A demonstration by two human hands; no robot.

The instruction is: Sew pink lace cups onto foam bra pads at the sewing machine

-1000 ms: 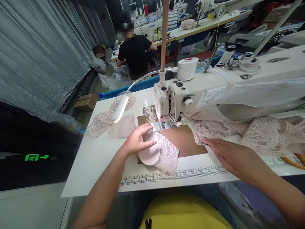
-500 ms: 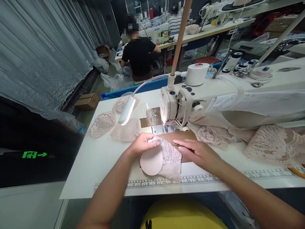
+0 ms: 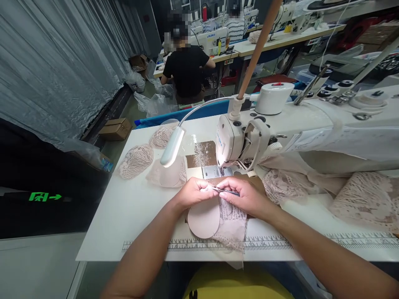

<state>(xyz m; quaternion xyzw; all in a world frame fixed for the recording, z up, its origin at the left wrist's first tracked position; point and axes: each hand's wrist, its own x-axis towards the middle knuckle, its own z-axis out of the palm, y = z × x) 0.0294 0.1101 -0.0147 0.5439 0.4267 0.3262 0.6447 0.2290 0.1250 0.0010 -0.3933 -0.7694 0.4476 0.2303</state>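
My left hand [image 3: 193, 192] is closed, pinching the top edge of a pale pink, smooth moulded bra cup [image 3: 204, 220]. Patterned lace fabric [image 3: 233, 220] hangs from the cup's right side over the printed ruler, its lower tip past the table edge. My right hand [image 3: 245, 194] is closed round a slim, pointed metal tool [image 3: 229, 191]; whether it is tweezers or thread snips I cannot tell. The tool's tip meets the cup's edge at my left fingertips, and the fingers partly hide that spot. Both hands are just in front of the sewing machine's needle area [image 3: 222, 168].
The white sewing machine [image 3: 249, 128] stands behind my hands, with a gooseneck lamp [image 3: 173, 147] on its left. Lace cups [image 3: 136, 161] lie at the table's left; more lace pieces [image 3: 363, 199] lie right. A ruler [image 3: 264, 244] runs along the front. A person [image 3: 187, 68] sits beyond.
My right hand has moved left and brought the metal tool to the cup's edge beside my left fingers. The cup and lace have come slightly nearer the front edge. The view has shifted slightly.
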